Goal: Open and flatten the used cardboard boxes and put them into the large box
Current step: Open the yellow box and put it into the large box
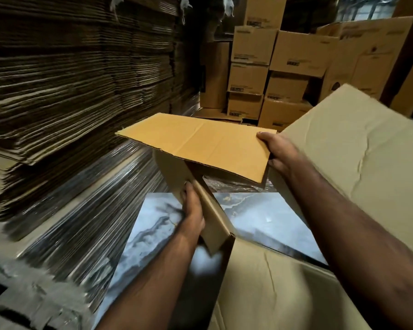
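Observation:
I hold a small brown cardboard box (200, 146) in mid-air at the centre of the view, its flaps spread and its body partly collapsed. My right hand (278, 148) grips the right edge of its broad upper panel, thumb on top. My left hand (192, 210) grips a lower side panel that hangs down toward me. Below and to the right is the large pale box (358, 158), with one big flap raised at the right and another flap (272, 289) lying toward me.
Tall stacks of flattened cardboard sheets (69, 79) fill the left side, the lower ones wrapped in shiny plastic film (86, 210). Several closed cartons (272, 67) are stacked at the back. A grey marbled floor (267, 217) shows beneath the held box.

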Motion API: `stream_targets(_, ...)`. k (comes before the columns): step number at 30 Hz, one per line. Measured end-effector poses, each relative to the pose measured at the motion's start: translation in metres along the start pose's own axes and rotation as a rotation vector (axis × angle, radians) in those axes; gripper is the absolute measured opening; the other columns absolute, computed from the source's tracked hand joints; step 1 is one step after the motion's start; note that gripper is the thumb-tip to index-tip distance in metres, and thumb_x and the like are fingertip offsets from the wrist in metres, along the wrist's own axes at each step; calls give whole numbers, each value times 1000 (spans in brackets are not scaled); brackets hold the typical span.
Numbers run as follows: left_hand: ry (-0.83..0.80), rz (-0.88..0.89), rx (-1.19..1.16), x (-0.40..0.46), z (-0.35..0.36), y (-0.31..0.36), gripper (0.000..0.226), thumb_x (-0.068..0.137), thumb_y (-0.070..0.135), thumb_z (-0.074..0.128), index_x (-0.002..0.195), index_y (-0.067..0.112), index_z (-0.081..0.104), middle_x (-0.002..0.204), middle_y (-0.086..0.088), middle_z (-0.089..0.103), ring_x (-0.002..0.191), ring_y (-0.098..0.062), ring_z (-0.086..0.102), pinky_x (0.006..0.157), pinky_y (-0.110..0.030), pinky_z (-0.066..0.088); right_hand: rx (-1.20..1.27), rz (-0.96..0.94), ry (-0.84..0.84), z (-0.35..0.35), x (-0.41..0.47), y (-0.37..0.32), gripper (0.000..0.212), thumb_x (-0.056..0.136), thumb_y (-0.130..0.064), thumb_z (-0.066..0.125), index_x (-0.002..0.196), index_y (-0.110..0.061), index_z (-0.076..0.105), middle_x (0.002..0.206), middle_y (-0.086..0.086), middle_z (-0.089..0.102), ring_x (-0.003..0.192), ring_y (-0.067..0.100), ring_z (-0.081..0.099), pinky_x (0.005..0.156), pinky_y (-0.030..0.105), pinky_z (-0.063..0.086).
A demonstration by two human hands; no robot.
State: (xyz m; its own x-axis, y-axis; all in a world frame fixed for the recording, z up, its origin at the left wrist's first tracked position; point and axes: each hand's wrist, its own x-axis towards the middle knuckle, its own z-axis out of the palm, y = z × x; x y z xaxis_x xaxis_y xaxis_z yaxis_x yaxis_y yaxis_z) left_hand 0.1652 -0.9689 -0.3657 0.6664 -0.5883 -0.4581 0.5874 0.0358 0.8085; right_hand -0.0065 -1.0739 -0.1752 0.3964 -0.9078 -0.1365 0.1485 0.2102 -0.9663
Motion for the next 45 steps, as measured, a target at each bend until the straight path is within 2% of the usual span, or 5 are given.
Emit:
stream_targets(5, -161, -132, 78, -57, -29, 16, 56, 93, 68, 41, 108, 15, 56, 98, -9, 67, 98, -26, 61, 94, -44, 47, 54, -25, 4, -11, -7, -5, 18, 98, -9, 55, 114, -1, 54, 85, 11, 69, 62, 16, 70, 52, 28, 56)
stream_targets(21, -134, -150, 256, 19, -52, -10, 93, 50, 55, 94, 124, 8, 61, 118, -15, 69, 99, -32, 70, 80, -47, 60, -135, 280, 84, 13, 12, 63, 16, 101, -21, 56, 112, -9, 55, 91, 7, 64, 82, 18, 65, 52, 28, 57)
stream_targets(27, -218, -42, 11, -25, -60, 28, 43, 100, 49, 44, 114, 12, 61, 94, -7, 75, 85, -19, 72, 80, -41, 58, -540, 328, 182, -17, 19, 110, 43, 94, -35, 66, 112, 1, 53, 90, 17, 60, 83, 30, 63, 82, 50, 59)
stream_targets(36, -12, -110, 199, 0, -88, 15, 37, 95, 33, 65, 121, 7, 59, 112, -12, 70, 91, -26, 69, 71, -37, 59, -898, 343, 87, -40, -11, 177, 47, 96, -47, 58, 73, -7, 49, 57, 9, 56, 44, 20, 46, 46, 23, 35)
stream_targets(45, 157, -49, 46, -3, -101, -16, 27, 95, 34, 66, 108, 12, 57, 94, -5, 62, 73, -18, 59, 77, -38, 54, -1174, 78, 93, -14, -2, 162, 60, 97, -44, 58, 131, 4, 47, 135, 25, 53, 124, 38, 52, 96, 36, 42)
